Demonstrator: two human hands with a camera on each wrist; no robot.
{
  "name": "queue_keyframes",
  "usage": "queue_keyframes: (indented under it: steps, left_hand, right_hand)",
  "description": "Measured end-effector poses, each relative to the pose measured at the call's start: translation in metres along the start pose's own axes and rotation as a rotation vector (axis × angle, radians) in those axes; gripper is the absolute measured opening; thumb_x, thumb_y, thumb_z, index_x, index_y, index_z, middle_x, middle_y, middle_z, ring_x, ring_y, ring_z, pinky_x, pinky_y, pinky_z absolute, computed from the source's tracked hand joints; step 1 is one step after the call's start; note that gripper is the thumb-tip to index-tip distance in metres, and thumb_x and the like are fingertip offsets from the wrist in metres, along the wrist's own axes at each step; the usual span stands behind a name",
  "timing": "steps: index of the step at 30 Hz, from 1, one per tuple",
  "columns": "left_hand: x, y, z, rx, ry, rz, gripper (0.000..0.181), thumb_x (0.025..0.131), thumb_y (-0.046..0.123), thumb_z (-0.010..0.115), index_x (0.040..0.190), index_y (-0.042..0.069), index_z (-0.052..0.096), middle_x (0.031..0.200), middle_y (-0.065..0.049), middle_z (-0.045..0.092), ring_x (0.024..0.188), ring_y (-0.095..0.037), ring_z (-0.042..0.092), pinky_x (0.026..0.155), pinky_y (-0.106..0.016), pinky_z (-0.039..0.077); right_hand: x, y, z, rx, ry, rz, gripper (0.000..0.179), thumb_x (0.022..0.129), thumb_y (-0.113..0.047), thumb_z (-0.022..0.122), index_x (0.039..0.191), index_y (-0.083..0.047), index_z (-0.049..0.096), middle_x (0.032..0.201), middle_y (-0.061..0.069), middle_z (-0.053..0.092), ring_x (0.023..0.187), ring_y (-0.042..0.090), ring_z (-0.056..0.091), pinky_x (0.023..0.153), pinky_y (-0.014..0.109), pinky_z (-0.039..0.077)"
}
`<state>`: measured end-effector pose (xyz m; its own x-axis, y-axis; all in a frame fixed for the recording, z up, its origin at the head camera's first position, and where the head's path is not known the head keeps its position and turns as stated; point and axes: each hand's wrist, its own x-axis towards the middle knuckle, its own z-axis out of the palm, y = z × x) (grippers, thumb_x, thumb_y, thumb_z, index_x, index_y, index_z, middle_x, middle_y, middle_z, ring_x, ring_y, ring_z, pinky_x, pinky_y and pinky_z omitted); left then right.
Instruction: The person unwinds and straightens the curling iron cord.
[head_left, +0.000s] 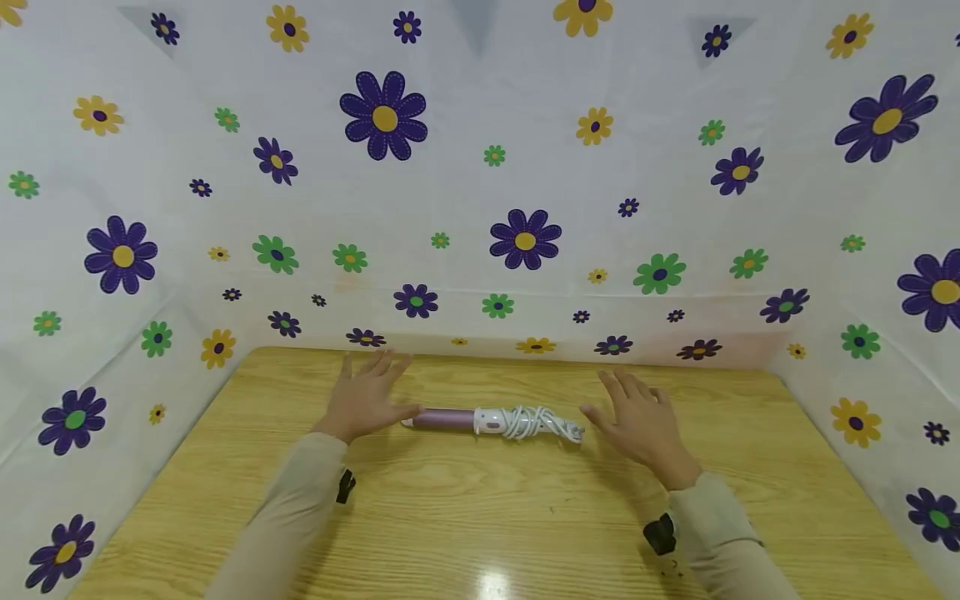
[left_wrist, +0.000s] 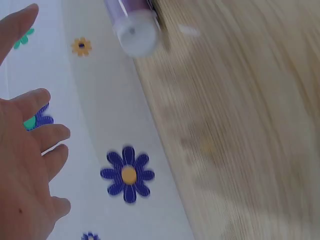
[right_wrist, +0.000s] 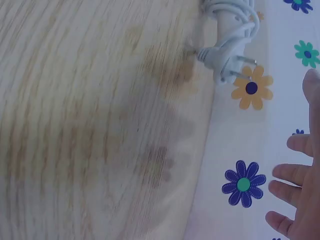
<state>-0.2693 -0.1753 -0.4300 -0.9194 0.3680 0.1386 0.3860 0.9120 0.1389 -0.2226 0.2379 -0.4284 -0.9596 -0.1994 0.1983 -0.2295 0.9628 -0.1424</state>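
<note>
A curling iron [head_left: 444,419] with a purple barrel and white handle lies across the wooden table, its white cord [head_left: 525,422] wound round the handle. My left hand [head_left: 363,400] hovers by the barrel end with fingers spread; the left wrist view shows it apart from the white end cap [left_wrist: 137,37]. Beyond the other end, my right hand [head_left: 643,423] is held with its fingers spread and nothing in it. The two-pronged plug [right_wrist: 227,62] shows in the right wrist view, a short way from the fingers [right_wrist: 290,175].
White sheeting [head_left: 450,192] printed with purple, yellow and green flowers rises behind the table [head_left: 465,517] and along both sides. A dark band [head_left: 660,533] shows at the right wrist and a smaller one [head_left: 346,486] at the left.
</note>
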Motion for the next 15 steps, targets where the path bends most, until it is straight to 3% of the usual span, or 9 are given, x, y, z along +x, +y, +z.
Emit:
queue_keyframes:
  steps: [8,11,15]
  left_hand:
    - [0.014,0.026,0.010,-0.106,-0.049,0.046,0.086,0.079,0.064,0.064,0.147,0.017,0.040,0.145,-0.018,0.047,0.133,-0.039,0.046,0.109,-0.069,0.017]
    - [0.018,0.030,0.018,-0.200,-0.099,0.047,0.087,0.076,0.064,0.067,0.146,0.018,0.042,0.143,-0.016,0.051,0.127,-0.038,0.052,0.105,-0.062,0.033]
    - [0.023,0.030,0.029,-0.322,-0.179,0.011,0.088,0.073,0.059,0.072,0.146,0.021,0.042,0.141,-0.012,0.054,0.117,-0.031,0.059,0.089,-0.048,0.048]
  right_hand:
    - [-0.004,-0.008,0.007,0.061,-0.012,-0.059,0.065,0.096,-0.052,0.049,0.145,-0.010,0.042,0.141,0.020,0.049,0.126,0.042,0.049,0.099,0.063,0.033]
    - [-0.007,-0.011,0.010,0.095,-0.026,-0.068,0.063,0.095,-0.051,0.051,0.143,-0.010,0.044,0.137,0.020,0.052,0.122,0.042,0.051,0.097,0.063,0.035]
    - [-0.010,-0.015,0.015,0.180,-0.072,-0.058,0.061,0.096,-0.049,0.051,0.141,-0.008,0.046,0.133,0.021,0.055,0.120,0.043,0.052,0.097,0.064,0.034]
